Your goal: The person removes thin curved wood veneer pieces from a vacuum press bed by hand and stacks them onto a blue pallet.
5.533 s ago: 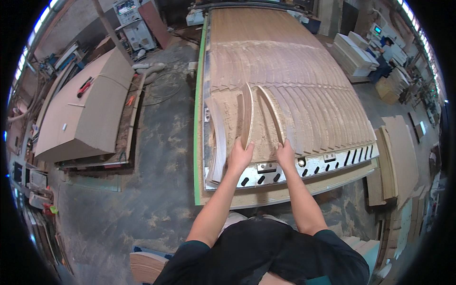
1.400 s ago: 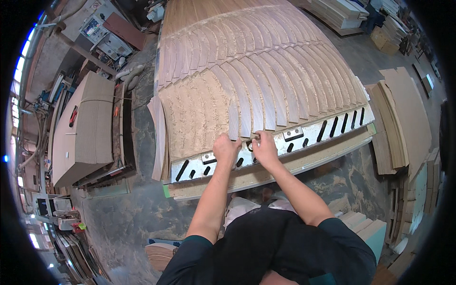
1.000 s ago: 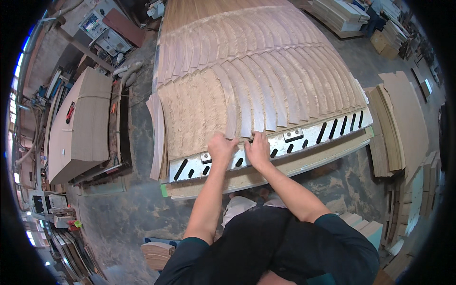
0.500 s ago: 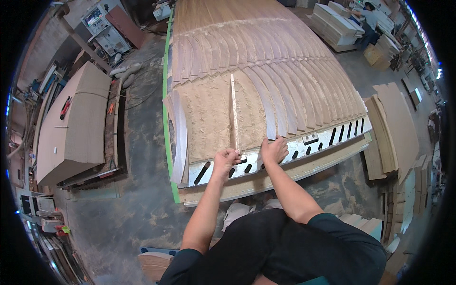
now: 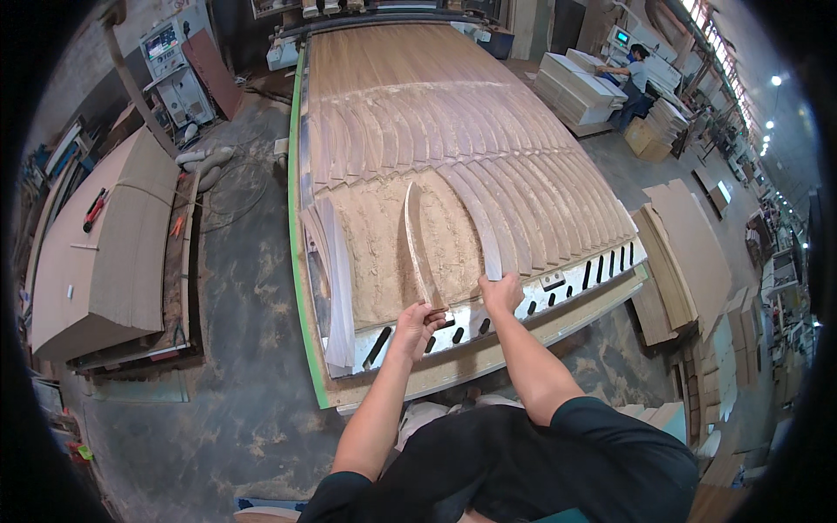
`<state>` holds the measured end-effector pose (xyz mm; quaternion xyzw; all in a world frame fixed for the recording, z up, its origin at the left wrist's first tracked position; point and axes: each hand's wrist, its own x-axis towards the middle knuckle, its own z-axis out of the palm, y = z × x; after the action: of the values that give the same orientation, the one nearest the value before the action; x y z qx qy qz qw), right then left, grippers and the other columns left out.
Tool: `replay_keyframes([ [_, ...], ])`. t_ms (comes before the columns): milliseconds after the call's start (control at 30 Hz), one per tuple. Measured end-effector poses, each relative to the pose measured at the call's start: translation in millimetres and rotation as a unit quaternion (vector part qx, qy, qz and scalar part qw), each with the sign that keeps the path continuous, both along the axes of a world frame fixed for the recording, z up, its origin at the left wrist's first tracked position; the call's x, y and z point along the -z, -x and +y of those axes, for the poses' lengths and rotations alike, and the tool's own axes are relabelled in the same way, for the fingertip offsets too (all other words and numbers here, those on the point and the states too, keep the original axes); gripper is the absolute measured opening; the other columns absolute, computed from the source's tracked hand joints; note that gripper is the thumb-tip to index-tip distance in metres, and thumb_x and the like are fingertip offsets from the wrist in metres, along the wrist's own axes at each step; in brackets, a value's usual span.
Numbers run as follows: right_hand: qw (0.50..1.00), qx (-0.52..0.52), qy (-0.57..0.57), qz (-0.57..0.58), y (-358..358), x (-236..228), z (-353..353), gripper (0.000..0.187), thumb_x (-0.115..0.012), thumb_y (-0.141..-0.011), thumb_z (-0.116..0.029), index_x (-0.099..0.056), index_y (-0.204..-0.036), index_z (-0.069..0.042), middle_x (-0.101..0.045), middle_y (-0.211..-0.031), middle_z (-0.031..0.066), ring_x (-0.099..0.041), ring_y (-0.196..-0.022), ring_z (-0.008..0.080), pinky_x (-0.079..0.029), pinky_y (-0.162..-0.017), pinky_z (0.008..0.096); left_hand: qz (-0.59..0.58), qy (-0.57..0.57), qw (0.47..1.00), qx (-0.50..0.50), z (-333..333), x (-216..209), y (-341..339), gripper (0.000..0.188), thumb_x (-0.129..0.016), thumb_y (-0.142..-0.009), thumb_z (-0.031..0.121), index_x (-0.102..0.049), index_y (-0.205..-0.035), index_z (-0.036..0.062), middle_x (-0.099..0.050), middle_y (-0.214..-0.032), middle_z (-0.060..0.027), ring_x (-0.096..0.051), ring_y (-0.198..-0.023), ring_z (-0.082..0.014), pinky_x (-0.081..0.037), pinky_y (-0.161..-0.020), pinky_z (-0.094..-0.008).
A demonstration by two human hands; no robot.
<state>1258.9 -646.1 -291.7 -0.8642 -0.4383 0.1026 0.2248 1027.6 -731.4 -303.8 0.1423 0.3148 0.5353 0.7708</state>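
A long, curved, thin wooden strip stands on edge over the sawdust-covered patch of the big cutting table, its near end pinched in the left hand. Just right, the right hand closes on the near end of a second curved strip lying flat — rows of cut strips fan away right and far.

matt wooden curved strip, rough sawdust-covered board, smooth wood-grain panel, dusty concrete floor

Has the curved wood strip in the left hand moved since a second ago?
Yes. The curved wood strip in the left hand was flat among the cut pieces; now it stands on edge over the bare sawdust patch.
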Motion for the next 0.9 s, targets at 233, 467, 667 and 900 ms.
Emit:
replay_keyframes([
  [233, 0.987, -0.062, -0.090, 0.118, -4, -2, 1, 0.062, -0.086, -0.077, -0.022, -0.054, -0.122, 0.007, -0.066, -0.118, 0.0346, -0.066, -0.119, 0.0496, -0.052, -0.105, 0.0512, 0.121, -0.023, 0.992, 0.013, 3, -8, 5, 0.034, -0.075, -0.100, 0.013, -0.064, -0.127, -0.0053, -0.077, -0.106, -0.0132, -0.073, -0.089, -0.0166, -0.061, -0.079, -0.0300],
  [467, 0.979, -0.151, -0.060, 0.126, -14, -14, 30, 0.057, -0.077, -0.080, -0.014, -0.058, -0.130, 0.005, -0.071, -0.122, 0.0352, -0.069, -0.118, 0.0488, -0.053, -0.104, 0.0518, 0.193, -0.009, 0.979, 0.073, 15, -30, -1, 0.047, -0.076, -0.093, 0.002, -0.050, -0.131, -0.0053, -0.074, -0.108, -0.0177, -0.076, -0.091, -0.0207, -0.065, -0.080, -0.0328],
  [667, 0.958, -0.150, -0.019, 0.243, -14, -32, 65, 0.051, -0.076, -0.090, -0.018, -0.063, -0.130, 0.011, -0.078, -0.106, 0.0254, -0.077, -0.096, 0.0401, -0.059, -0.087, 0.0482, 0.110, -0.012, 0.979, 0.170, 23, -13, -14, 0.045, -0.068, -0.101, 0.006, -0.048, -0.140, -0.0025, -0.075, -0.121, -0.0188, -0.078, -0.101, -0.0248, -0.067, -0.087, -0.0355],
  [900, 0.973, -0.198, -0.042, 0.107, -19, -60, 69, 0.044, -0.063, -0.105, -0.038, -0.070, -0.121, 0.002, -0.074, -0.113, 0.0323, -0.069, -0.112, 0.0513, -0.054, -0.096, 0.0557, 0.165, -0.033, 0.961, 0.218, 26, -19, -29, 0.033, -0.053, -0.114, 0.021, -0.057, -0.142, 0.0042, -0.076, -0.131, -0.0138, -0.074, -0.115, -0.0217, -0.059, -0.096, -0.0383],
])
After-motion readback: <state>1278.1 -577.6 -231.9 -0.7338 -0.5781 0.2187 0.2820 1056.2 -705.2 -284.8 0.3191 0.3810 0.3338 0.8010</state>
